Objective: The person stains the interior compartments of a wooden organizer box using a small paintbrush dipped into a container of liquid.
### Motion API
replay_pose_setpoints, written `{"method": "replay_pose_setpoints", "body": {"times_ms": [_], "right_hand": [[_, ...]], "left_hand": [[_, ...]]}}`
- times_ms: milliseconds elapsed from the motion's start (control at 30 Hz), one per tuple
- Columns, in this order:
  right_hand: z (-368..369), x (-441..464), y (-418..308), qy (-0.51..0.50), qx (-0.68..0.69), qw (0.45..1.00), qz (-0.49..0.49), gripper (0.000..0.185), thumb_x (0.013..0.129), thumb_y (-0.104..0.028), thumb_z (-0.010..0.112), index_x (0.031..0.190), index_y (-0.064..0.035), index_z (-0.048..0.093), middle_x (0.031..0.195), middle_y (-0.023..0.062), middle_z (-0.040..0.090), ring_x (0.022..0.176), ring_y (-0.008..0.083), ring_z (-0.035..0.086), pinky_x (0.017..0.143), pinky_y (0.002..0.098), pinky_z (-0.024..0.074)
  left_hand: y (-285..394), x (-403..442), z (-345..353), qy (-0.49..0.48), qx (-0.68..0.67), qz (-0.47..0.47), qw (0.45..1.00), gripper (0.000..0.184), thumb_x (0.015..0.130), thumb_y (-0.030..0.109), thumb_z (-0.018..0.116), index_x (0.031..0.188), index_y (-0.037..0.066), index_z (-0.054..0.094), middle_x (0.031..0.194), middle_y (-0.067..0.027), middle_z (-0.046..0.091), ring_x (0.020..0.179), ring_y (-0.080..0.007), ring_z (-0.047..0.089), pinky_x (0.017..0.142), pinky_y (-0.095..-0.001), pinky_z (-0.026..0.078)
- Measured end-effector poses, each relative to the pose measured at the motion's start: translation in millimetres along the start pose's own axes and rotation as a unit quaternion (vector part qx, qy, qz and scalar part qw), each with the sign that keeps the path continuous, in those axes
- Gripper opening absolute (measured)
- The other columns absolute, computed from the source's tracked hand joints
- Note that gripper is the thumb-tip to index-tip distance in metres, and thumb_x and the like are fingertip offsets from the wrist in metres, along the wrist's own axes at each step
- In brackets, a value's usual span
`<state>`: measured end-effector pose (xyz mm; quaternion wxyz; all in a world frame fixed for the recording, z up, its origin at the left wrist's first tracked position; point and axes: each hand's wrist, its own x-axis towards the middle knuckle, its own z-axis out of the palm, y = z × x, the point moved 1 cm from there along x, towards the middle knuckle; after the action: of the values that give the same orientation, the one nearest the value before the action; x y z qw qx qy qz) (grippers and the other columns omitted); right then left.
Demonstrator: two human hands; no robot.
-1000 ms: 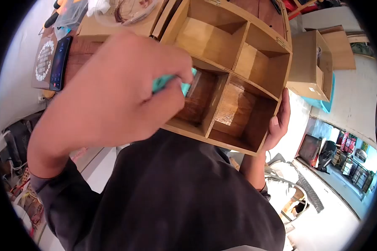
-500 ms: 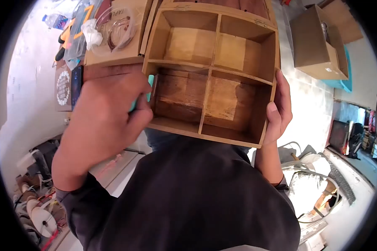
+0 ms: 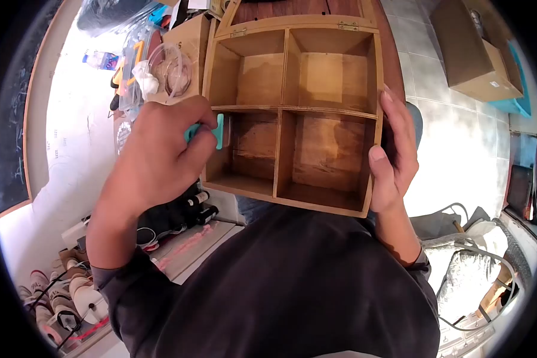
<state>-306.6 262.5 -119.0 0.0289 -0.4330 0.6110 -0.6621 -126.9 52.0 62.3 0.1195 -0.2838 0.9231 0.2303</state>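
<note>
A wooden box [image 3: 283, 77] with several compartments sits in front of my body, its hinged lid [image 3: 298, 24] tipped back at the far side. My left hand [image 3: 167, 146] is closed around a teal T-shaped hand tool [image 3: 219, 131]. The tool's straight head is at the left wall of the lower left compartment; its handle is mostly hidden in my fingers. My right hand [image 3: 397, 158] grips the box's right wall, thumb on the near side and fingers along the outside. The floors of the two near compartments look dark and shiny in patches.
Beyond my left hand lies a cardboard box [image 3: 188, 39] with a clear round plastic container [image 3: 173, 71] and a crumpled white tissue [image 3: 145, 80]. A plastic bottle [image 3: 101, 59] is farther left. Spools [image 3: 89, 304] stand at lower left, an open carton [image 3: 471, 53] at upper right.
The view has shifted, and the box appears a little farther left and straighter. My left hand still holds the teal tool, now turned more upright. My right hand keeps its grip.
</note>
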Motion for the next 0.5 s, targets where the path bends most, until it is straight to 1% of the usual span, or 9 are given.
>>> {"method": "replay_pose_setpoints", "body": {"times_ms": [67,100,200,267,300,367,400,467,500], "right_hand": [[-1,0,0,-0.004,-0.002,1.0,-0.002,0.059,0.095,-0.026,0.059,0.141,0.0103,0.055,0.144,0.031,0.053,0.134,0.0407,0.053,0.114,0.0448,0.0374],[-1,0,0,-0.003,-0.001,1.0,-0.005,0.059,0.095,-0.026,0.059,0.141,0.0105,0.055,0.144,0.0313,0.053,0.134,0.041,0.053,0.114,0.0449,0.0375],[0,0,-1,0.0,-0.002,1.0,-0.003,0.059,0.095,-0.026,0.059,0.14,0.0109,0.056,0.143,0.0314,0.054,0.134,0.0412,0.053,0.114,0.0449,0.0377],[-1,1,-1,-0.003,-0.005,1.0,-0.005,0.059,0.095,-0.027,0.059,0.14,0.0109,0.056,0.143,0.0314,0.054,0.134,0.0411,0.053,0.114,0.0448,0.0378],[-1,1,0,-0.004,-0.007,1.0,-0.008,0.059,0.095,-0.027,0.059,0.14,0.011,0.056,0.143,0.0314,0.054,0.133,0.041,0.053,0.114,0.0447,0.0379],[-2,1,-1,-0.006,-0.01,1.0,-0.011,0.059,0.095,-0.028,0.059,0.14,0.011,0.056,0.143,0.0314,0.054,0.133,0.0409,0.054,0.114,0.0446,0.038],[-1,1,-1,-0.006,-0.008,1.0,-0.007,0.06,0.096,-0.029,0.059,0.14,0.0106,0.056,0.143,0.0312,0.054,0.134,0.0407,0.053,0.114,0.0447,0.0376],[0,0,-1,-0.011,-0.002,1.0,-0.004,0.06,0.096,-0.029,0.059,0.141,0.0102,0.055,0.143,0.031,0.054,0.135,0.0405,0.053,0.115,0.0449,0.0371],[0,0,-2,-0.007,0.0,1.0,0.004,0.06,0.096,-0.03,0.058,0.141,0.0097,0.055,0.144,0.0304,0.053,0.136,0.0403,0.052,0.115,0.045,0.0364]], "left_hand": [[-8,1,20,0.08,0.025,0.053,0.995,0.011,0.084,0.0,0.057,0.084,-0.005,0.066,0.071,-0.019,0.066,0.062,-0.0293,0.065,0.061,-0.0394,0.049],[-11,0,24,0.079,0.028,0.051,0.995,0.011,0.084,0.0,0.057,0.084,-0.005,0.066,0.071,-0.019,0.066,0.062,-0.0293,0.065,0.061,-0.0394,0.049],[-13,-1,23,0.029,0.067,0.078,0.994,0.011,0.085,0.001,0.057,0.085,-0.004,0.067,0.071,-0.0191,0.066,0.058,-0.0282,0.064,0.058,-0.0386,0.048],[-9,-2,14,-0.016,0.013,0.007,1.0,0.01,0.086,0.002,0.058,0.084,-0.004,0.067,0.072,-0.0208,0.066,0.062,-0.0318,0.065,0.061,-0.0407,0.049],[-7,0,15,-0.015,0.013,0.007,1.0,0.01,0.086,0.002,0.058,0.084,-0.004,0.067,0.072,-0.0208,0.066,0.062,-0.0318,0.065,0.061,-0.0407,0.049],[-4,4,19,0.092,0.011,0.022,0.995,0.01,0.085,0.002,0.059,0.084,-0.004,0.067,0.073,-0.0218,0.066,0.064,-0.035,0.065,0.063,-0.0413,0.05],[-6,4,20,0.095,0.01,0.021,0.995,0.01,0.085,0.002,0.059,0.084,-0.004,0.067,0.073,-0.0218,0.066,0.064,-0.035,0.065,0.063,-0.0413,0.05],[-11,2,24,0.021,0.055,0.043,0.997,0.01,0.084,0.002,0.06,0.084,-0.005,0.067,0.073,-0.0217,0.066,0.065,-0.0344,0.065,0.063,-0.0407,0.05],[-13,3,22,0.024,0.054,0.038,0.998,0.01,0.084,0.002,0.06,0.084,-0.005,0.067,0.073,-0.0217,0.066,0.065,-0.0344,0.065,0.063,-0.0407,0.05]]}}
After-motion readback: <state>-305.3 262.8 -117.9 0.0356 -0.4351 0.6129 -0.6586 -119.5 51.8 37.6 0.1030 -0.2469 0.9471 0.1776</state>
